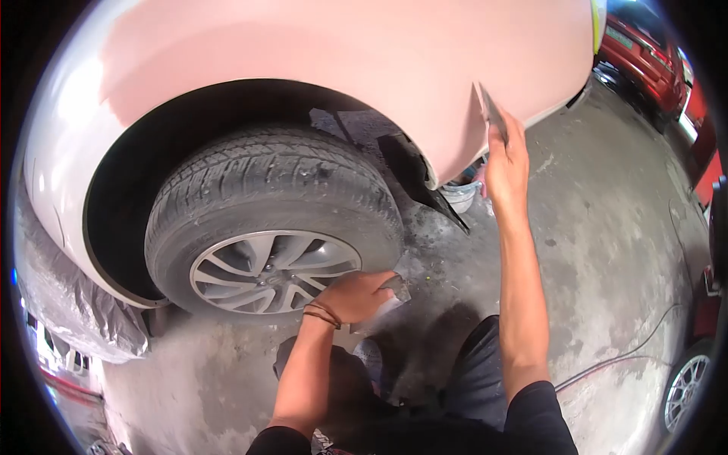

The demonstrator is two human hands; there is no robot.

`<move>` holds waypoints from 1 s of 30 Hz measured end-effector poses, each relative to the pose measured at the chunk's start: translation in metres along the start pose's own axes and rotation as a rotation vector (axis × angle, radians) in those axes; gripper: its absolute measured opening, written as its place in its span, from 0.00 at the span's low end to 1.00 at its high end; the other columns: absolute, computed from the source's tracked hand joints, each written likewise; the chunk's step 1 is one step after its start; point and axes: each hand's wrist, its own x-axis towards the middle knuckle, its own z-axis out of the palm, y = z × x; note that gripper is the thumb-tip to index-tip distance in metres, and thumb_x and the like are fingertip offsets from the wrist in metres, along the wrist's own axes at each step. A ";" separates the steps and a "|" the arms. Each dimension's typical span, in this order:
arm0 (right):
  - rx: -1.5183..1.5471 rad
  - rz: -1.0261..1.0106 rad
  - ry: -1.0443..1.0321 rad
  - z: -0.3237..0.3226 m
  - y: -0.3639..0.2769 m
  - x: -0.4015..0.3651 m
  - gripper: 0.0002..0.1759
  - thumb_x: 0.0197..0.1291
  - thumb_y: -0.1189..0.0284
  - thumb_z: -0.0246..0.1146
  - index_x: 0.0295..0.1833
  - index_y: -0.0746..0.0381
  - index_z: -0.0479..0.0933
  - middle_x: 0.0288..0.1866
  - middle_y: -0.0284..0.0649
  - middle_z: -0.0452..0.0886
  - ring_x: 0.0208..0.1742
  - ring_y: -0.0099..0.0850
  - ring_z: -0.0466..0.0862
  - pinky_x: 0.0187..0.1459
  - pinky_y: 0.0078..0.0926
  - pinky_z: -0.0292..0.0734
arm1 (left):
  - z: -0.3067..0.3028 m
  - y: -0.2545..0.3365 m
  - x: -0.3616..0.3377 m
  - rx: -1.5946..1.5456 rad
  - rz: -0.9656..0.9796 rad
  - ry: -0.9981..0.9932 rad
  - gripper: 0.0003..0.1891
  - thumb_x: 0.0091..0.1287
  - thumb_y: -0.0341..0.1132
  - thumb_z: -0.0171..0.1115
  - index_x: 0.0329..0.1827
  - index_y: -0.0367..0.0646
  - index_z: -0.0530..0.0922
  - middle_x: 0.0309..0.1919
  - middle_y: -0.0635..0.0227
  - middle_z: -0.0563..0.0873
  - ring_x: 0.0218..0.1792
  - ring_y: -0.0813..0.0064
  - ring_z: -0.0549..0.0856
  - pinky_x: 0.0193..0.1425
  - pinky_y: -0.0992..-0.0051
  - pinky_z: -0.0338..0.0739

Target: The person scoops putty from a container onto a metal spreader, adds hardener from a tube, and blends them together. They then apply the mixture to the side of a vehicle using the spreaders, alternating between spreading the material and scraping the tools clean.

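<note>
My right hand (506,163) is closed on a thin flat scraper (490,110), held edge-on against the pinkish panel (447,68) behind the wheel arch. Low in front of the wheel, my left hand (364,296) is closed on a small flat plate (397,293) with pale material at its edge. A cord band circles my left wrist. The tire (273,182) with its silver rim (277,269) stands inside the dark wheel arch, just beyond my left hand. The panel is pink in the middle and white at the left.
A small bucket (460,197) sits under the panel's lower edge, by a hanging black liner piece (425,182). Plastic sheeting (83,303) covers something at left. A red car (644,61) is at upper right. Cables (622,356) and another wheel (686,390) lie at lower right.
</note>
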 end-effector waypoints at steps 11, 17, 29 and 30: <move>-0.127 -0.126 0.108 0.042 -0.017 -0.046 0.42 0.55 0.90 0.60 0.79 0.57 0.79 0.71 0.54 0.77 0.74 0.57 0.75 0.79 0.53 0.68 | -0.016 0.019 -0.037 0.016 -0.137 -0.023 0.24 0.81 0.44 0.64 0.76 0.46 0.80 0.57 0.43 0.92 0.60 0.39 0.90 0.64 0.50 0.83; -0.158 -0.198 0.019 0.075 -0.033 -0.141 0.48 0.49 0.92 0.61 0.80 0.56 0.79 0.71 0.50 0.76 0.74 0.56 0.74 0.79 0.57 0.68 | -0.012 0.018 -0.035 0.080 -0.347 -0.134 0.29 0.81 0.45 0.67 0.79 0.38 0.79 0.66 0.42 0.90 0.69 0.43 0.88 0.73 0.57 0.81; -0.107 -0.198 0.176 -0.014 0.022 0.028 0.32 0.72 0.85 0.57 0.80 0.59 0.79 0.73 0.56 0.82 0.76 0.56 0.80 0.78 0.49 0.75 | -0.007 0.023 -0.037 0.046 -0.161 -0.090 0.27 0.82 0.46 0.65 0.76 0.38 0.80 0.62 0.42 0.90 0.66 0.41 0.88 0.71 0.54 0.82; -0.108 -0.227 0.168 -0.010 0.029 0.038 0.31 0.72 0.85 0.58 0.79 0.60 0.80 0.72 0.56 0.84 0.75 0.56 0.81 0.77 0.48 0.75 | 0.002 0.003 -0.035 0.082 -0.082 -0.050 0.26 0.82 0.46 0.64 0.75 0.39 0.80 0.60 0.41 0.91 0.63 0.40 0.89 0.68 0.52 0.82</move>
